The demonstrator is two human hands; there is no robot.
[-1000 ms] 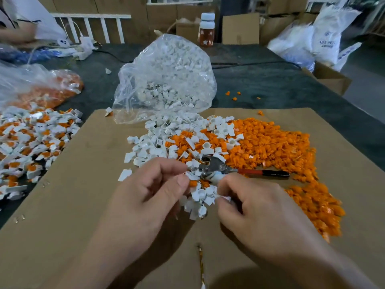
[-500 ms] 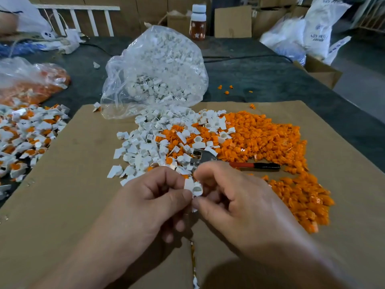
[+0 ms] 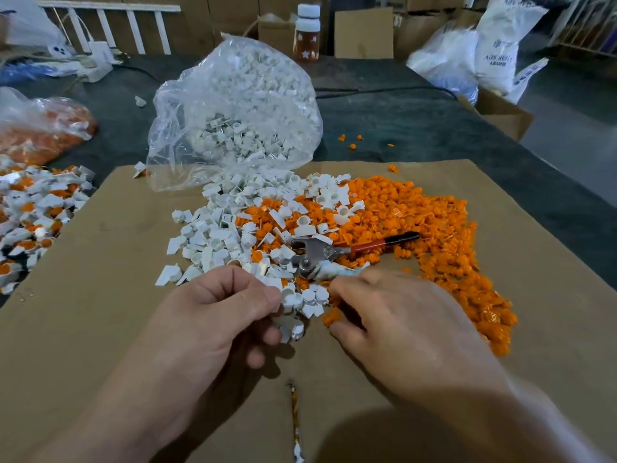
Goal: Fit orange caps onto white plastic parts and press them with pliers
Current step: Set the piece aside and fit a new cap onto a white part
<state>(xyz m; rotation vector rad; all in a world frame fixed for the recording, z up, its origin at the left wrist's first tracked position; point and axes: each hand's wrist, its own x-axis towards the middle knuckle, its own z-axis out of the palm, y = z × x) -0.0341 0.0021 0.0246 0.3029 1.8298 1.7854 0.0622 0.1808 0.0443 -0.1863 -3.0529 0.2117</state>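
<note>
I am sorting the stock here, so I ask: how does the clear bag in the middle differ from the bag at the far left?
The middle bag holds white parts; the left bag holds mostly orange pieces. The middle bag is heaped high, its mouth open on the cardboard; the left bag lies lower on the dark table, cut off by the frame edge. Both are clear plastic.

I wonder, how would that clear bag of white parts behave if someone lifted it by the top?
The clear bag would probably sag and shift, since its thin film is crumpled. Its mouth seems open toward the cardboard, so white parts would likely spill.
</note>
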